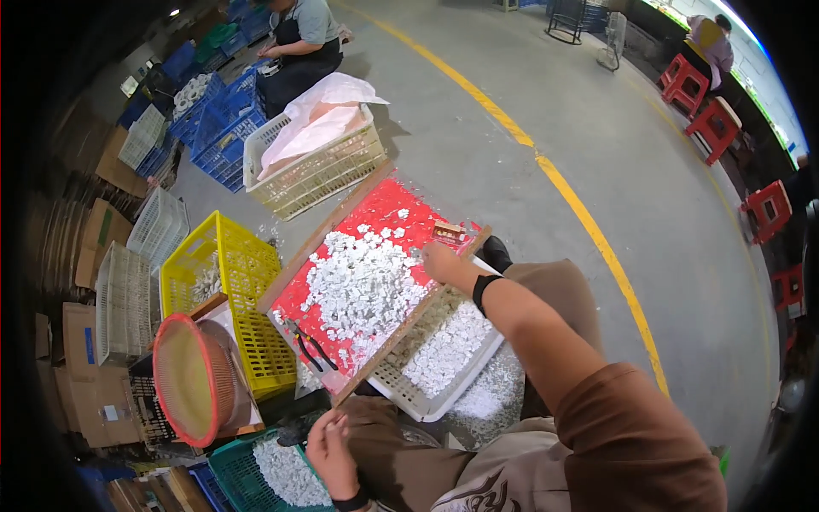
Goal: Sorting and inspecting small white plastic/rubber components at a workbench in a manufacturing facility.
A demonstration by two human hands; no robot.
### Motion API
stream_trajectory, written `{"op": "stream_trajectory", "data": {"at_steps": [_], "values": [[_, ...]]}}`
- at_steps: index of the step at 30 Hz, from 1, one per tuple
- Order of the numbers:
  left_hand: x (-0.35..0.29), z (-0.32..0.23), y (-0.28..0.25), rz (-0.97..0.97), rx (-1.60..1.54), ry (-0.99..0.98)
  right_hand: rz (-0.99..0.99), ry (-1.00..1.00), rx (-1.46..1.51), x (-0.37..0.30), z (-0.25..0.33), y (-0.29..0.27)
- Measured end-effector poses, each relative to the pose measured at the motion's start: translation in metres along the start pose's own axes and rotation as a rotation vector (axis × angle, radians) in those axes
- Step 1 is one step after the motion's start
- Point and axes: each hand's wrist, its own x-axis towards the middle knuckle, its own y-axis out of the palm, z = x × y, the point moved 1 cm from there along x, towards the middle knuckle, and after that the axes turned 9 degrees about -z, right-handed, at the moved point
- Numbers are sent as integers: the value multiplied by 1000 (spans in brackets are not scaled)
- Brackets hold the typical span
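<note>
A red-topped board (294, 294) with wooden edge strips lies in front of me, bearing a loose heap of small white pieces (363, 282). At the board's right side my right hand (441, 263) is closed beside the heap, fingertips together; what they hold, if anything, is too small to name. A small red-brown box (449, 233) lies just beyond it. My left hand (331, 452) hovers near my knee with fingers curled together, above a green basket (235, 465) of white pieces. Whatever is in its fingers cannot be made out. Black-handled pliers (314, 348) rest on the board's near left corner.
Under the board's near edge stands a white crate (424, 414) with white pieces. Left are a yellow crate (256, 324) and a tilted orange-rimmed sieve (183, 380). A cream crate (324, 183) with pink sheeting stands ahead. A person (303, 51) sits beyond; red stools (715, 128) stand far right.
</note>
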Motion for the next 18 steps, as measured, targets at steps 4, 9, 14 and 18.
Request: {"op": "stream_trajectory", "data": {"at_steps": [4,9,14,18], "values": [[-11,-4,-42,-80,17,51,-83,-55,-8,-18,-27,-76],[-4,-7,-41,-139,-34,46,18,49,-444,-77,-122,-199],[13,-14,6,38,-102,105,388,117,-800,-90,-75,-228],[23,2,55,411,-87,71,221,-206,-155,-98,19,-101]]}}
